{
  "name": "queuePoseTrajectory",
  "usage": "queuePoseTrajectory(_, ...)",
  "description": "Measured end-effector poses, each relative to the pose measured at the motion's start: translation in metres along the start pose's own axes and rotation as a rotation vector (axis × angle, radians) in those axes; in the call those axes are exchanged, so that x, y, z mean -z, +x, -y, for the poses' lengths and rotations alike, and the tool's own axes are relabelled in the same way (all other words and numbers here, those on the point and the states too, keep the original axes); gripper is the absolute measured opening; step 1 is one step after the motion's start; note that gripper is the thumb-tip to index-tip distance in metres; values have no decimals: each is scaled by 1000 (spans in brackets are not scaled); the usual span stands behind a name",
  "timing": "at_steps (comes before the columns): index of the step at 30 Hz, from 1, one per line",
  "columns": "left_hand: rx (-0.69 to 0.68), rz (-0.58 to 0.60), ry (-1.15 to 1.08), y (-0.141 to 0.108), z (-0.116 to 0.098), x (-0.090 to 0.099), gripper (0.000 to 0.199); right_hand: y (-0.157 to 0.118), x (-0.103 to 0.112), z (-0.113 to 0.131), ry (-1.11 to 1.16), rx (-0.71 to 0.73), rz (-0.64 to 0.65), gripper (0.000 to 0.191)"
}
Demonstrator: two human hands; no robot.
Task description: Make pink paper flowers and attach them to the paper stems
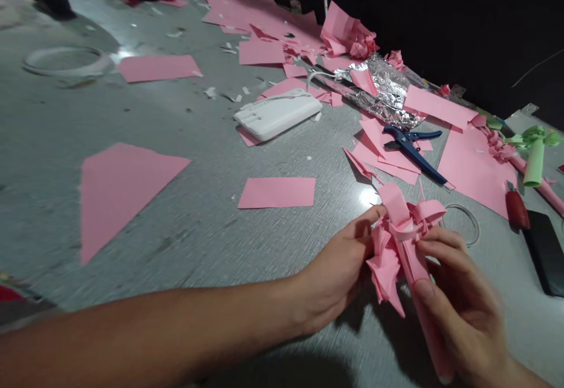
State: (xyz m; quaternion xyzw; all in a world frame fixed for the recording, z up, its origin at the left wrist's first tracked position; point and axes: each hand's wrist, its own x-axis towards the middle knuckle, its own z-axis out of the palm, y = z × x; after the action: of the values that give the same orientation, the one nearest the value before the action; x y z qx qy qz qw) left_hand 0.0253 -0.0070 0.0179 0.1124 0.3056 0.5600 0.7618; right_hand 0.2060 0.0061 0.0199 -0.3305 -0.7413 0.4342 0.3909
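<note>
A pink paper craft piece point(400, 223), with a rolled paper tube as its stem and folded loops and crumpled petals at its top, is held above the grey table. My right hand point(471, 311) is closed around the tube, its thumb and fingers pressing from both sides. At the crumpled petals, my left hand point(330, 276) pinches the paper from the left; some of its fingertips are hidden behind the petals. Just beyond lies a pink paper rectangle point(277, 192), flat on the table. Next to my right hand rests a thin pale ring point(473, 223).
Blue-handled pliers point(414, 152) lie on pink sheets. Around them are crumpled foil point(383, 80), a white power bank point(279, 117), a green paper tube point(534, 162), a red-handled tool point(517, 207) and a black phone point(545, 253). A large pink piece point(126, 185) lies left.
</note>
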Motion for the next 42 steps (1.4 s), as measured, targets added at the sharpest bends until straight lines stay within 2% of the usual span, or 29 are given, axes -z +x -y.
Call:
queuePoseTrajectory(12,103,2,-37,3,-1,1,27,-4,-4,-6,-45,-15,17,40)
queuePoseTrajectory(16,79,-40,7,2,-2,1,28,-1,-6,-3,-41,-47,9,37)
queuePoseTrajectory(20,0,-73,104,0,-6,3,24,4,-6,1,135,-160,-88,29)
queuePoseTrajectory(23,-50,-56,219,0,-13,8,19,10,-2,-2,322,-301,-75,28)
queuePoseTrajectory(26,-190,-122,376,1,-23,18,19,14,3,-7,409,-454,-44,35)
queuePoseTrajectory(27,-289,-147,448,1,-26,21,18,15,5,-9,430,-496,-48,38)
queuePoseTrajectory(29,-574,-147,663,1,-33,25,16,16,6,-12,491,-558,-52,43)
queuePoseTrajectory(32,-1021,12,1125,-1,-40,28,24,16,5,-13,613,-574,-2,48)
queuePoseTrajectory(34,-1181,132,1325,-1,-42,29,33,14,3,-13,668,-563,27,49)
queuePoseTrajectory(37,-1212,142,1352,-1,-40,29,38,13,0,-13,673,-565,12,45)
queuePoseTrajectory(42,-1082,73,1256,-3,-37,28,28,14,-5,-12,643,-537,-26,43)
